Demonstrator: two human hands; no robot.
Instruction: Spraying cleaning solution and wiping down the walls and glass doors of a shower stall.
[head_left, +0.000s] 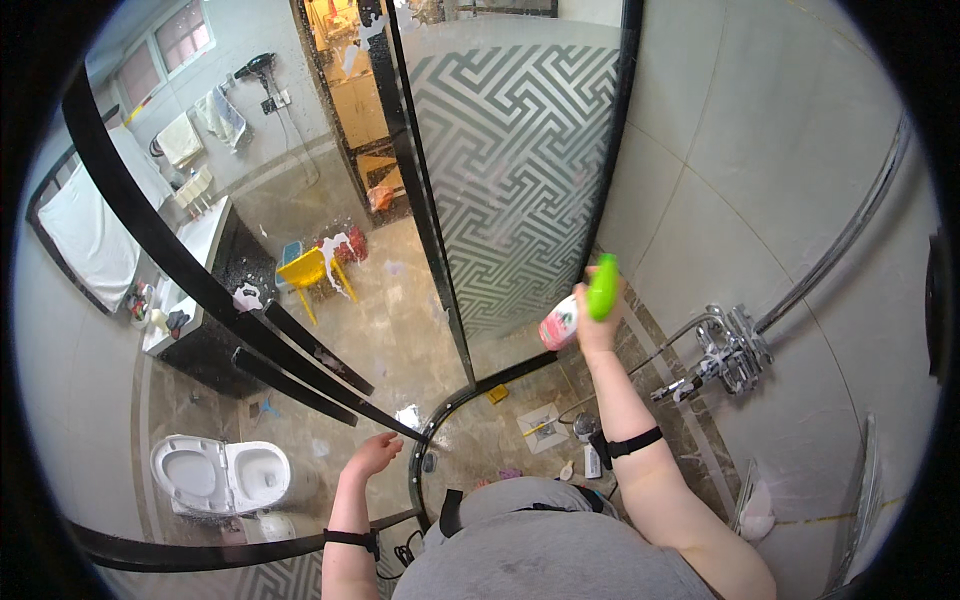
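Right hand (598, 332): fingers grasping a white-and-pink plastic spray bottle (559, 324) with a bright green trigger head, gripped around the head and neck. Bottle is tilted, head up and to the right, base down and to the left. It sits in front of the lower right corner of the clear-and-frosted glass panel (520, 180) with a maze pattern; can't tell if it touches.

Label: pink and white with a small dark patch. Print too small and blurred to read. No legible writing elsewhere.

Left hand (374, 456): fingers released, loosely bent, nothing visible in them. It's near the curved black shower sill (416, 470), on its left side in view. Can't tell if it touches anything.

Right of the right hand: chrome wall mixer tap (738, 350), well apart from the bottle. Shower floor below: small yellow block (497, 394) just beside the sill, square metal drain plate (542, 428), round silver shower head (586, 427), small white box-shaped item (592, 463).

Beyond the sill: white ceramic toilet (262, 476), lid up; yellow plastic stool (303, 268); white-topped, dark-fronted table (215, 355) along the wall.
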